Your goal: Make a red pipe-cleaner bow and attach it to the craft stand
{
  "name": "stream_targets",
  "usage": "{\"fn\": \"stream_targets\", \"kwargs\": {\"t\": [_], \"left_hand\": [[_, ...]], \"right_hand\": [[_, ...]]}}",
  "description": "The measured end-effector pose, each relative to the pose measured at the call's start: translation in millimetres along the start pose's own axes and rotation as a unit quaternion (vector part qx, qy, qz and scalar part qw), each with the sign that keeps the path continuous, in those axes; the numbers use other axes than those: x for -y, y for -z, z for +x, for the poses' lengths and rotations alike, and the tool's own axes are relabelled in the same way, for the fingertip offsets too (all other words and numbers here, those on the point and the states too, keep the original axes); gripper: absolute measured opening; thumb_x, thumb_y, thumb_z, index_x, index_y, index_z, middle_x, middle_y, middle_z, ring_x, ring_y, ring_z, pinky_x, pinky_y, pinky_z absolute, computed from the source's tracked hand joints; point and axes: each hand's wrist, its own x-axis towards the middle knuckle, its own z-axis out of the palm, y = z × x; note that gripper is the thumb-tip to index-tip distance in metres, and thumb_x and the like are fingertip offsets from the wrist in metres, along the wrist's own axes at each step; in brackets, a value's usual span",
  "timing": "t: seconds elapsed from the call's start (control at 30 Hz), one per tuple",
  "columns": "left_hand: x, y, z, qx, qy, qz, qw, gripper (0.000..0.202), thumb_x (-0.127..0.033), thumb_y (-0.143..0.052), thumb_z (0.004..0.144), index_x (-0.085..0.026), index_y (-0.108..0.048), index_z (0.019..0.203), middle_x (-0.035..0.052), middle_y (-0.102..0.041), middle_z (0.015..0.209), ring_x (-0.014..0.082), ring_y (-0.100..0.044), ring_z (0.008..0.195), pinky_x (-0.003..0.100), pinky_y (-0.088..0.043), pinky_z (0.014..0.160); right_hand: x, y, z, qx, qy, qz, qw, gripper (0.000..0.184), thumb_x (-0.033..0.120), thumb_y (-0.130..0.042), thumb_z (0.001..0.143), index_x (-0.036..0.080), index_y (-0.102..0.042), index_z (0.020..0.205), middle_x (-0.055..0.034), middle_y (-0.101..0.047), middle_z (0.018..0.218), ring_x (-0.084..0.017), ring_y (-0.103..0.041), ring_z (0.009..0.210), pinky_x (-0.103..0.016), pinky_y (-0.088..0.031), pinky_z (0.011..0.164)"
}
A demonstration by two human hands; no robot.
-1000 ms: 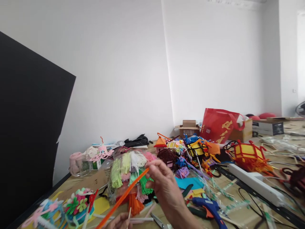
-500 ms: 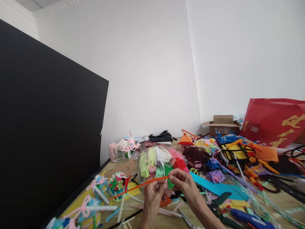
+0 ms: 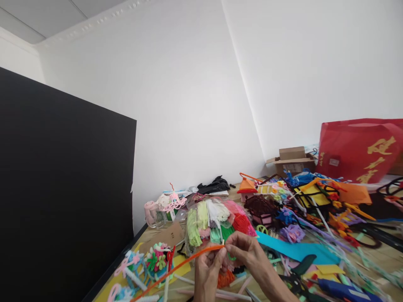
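Observation:
A long orange pipe cleaner runs from the lower left up to my fingertips, bowing slightly. Its upper end is pinched by my left hand, with thumb and forefinger closed. My right hand meets it there, thumb and forefinger also closed at the same end. Between the fingertips pokes a small pale stick tip; which hand grips it I cannot tell. Just beyond the hands lie plastic-wrapped bundles of coloured pipe cleaners. Orange pipe cleaner pieces show below the hands.
Pipe-cleaner flowers stand at the left, beside a black panel. To the right lie a blue strip, green-handled pliers and a blue-handled tool. Behind are a small orange-roofed house, a cardboard box and a red bag.
The view has tilted up, so my hands sit lower in it. Both remain together at the orange pipe cleaner's end, and its free length now hangs more steeply to the lower left.

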Motion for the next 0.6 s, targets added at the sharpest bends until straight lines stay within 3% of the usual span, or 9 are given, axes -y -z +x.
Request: {"fn": "stream_targets", "kwargs": {"t": [0.17, 0.4, 0.6], "left_hand": [[1.0, 4.8, -3.5, -0.03, -0.001, 0.0, 1.0, 0.048, -0.062, -0.071, 0.055, -0.016, -0.057, 0.058, -0.0034, -0.047, 0.046, 0.0101, -0.043, 0.045, 0.022, -0.038, 0.046], [-2.8, 7.1, -4.8, -0.01, 0.007, 0.009, 1.0, 0.052, -0.066, -0.071, 0.049, -0.016, -0.058, 0.058, -0.0044, -0.044, 0.042, 0.0089, -0.039, 0.041, 0.021, -0.033, 0.042], [-6.9, 12.4, -9.1, 0.013, -0.002, 0.022, 1.0, 0.047, -0.061, -0.071, 0.057, -0.015, -0.065, 0.066, -0.0039, -0.044, 0.049, 0.0084, -0.038, 0.045, 0.02, -0.033, 0.045]], "right_hand": [[0.9, -3.6, -3.1, 0.023, -0.009, -0.007, 1.0, 0.039, 0.053, -0.068, 0.069, 0.014, -0.062, 0.069, 0.0025, -0.057, 0.054, -0.008, -0.048, 0.045, -0.019, -0.037, 0.045], [5.9, -0.8, -4.6, 0.046, -0.042, -0.019, 0.998, 0.038, 0.053, -0.069, 0.069, 0.016, -0.063, 0.07, 0.0034, -0.054, 0.055, -0.008, -0.047, 0.046, -0.018, -0.036, 0.044], [11.2, -4.6, -8.8, 0.059, -0.043, -0.005, 0.997, 0.032, 0.046, -0.072, 0.07, 0.016, -0.066, 0.081, 0.004, -0.052, 0.061, -0.008, -0.047, 0.051, -0.019, -0.04, 0.048]]}}
